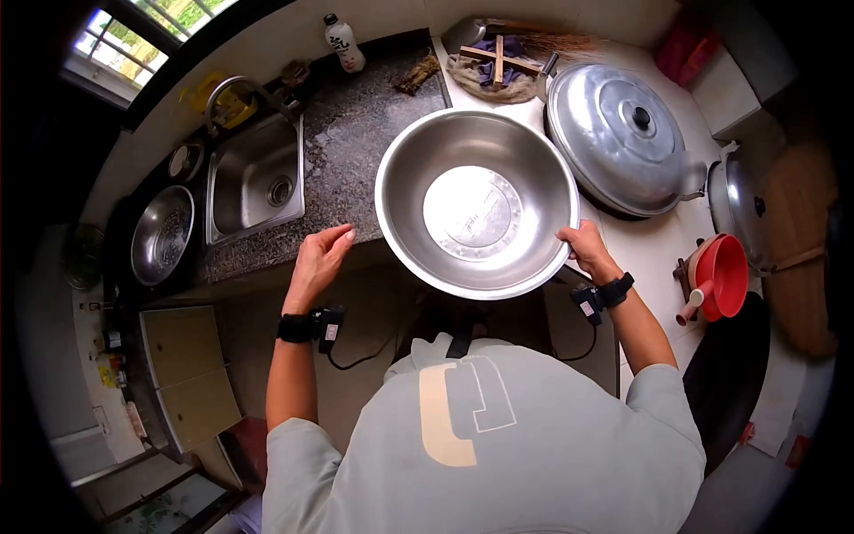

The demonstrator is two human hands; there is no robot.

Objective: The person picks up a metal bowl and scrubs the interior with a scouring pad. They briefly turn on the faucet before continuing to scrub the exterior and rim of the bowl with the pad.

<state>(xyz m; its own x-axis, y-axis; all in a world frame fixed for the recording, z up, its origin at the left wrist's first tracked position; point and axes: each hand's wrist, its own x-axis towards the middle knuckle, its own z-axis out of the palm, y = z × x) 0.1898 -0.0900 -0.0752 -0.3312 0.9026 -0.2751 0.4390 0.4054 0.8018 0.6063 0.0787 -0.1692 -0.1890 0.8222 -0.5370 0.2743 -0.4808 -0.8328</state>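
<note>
A large stainless steel basin (412,169) is in front of me, its inside turned up toward me. My right hand (591,249) is closed on the rim at its lower right, thumb on the inside. My left hand (320,260) is apart from the basin, to its left near the counter's front edge. Its fingers are stretched out and nothing is in them. Both wrists carry black straps with small boxes and cables. The basin covers part of the speckled stone counter (342,133) and the white tiled top.
At left is a steel sink (258,178) with a curved faucet (233,82), and a metal bowl (163,235) beside it. A bottle (343,44) stands at the back. To the right are a large lidded pot (614,133), a red pan (728,276) and another lidded pot (743,205).
</note>
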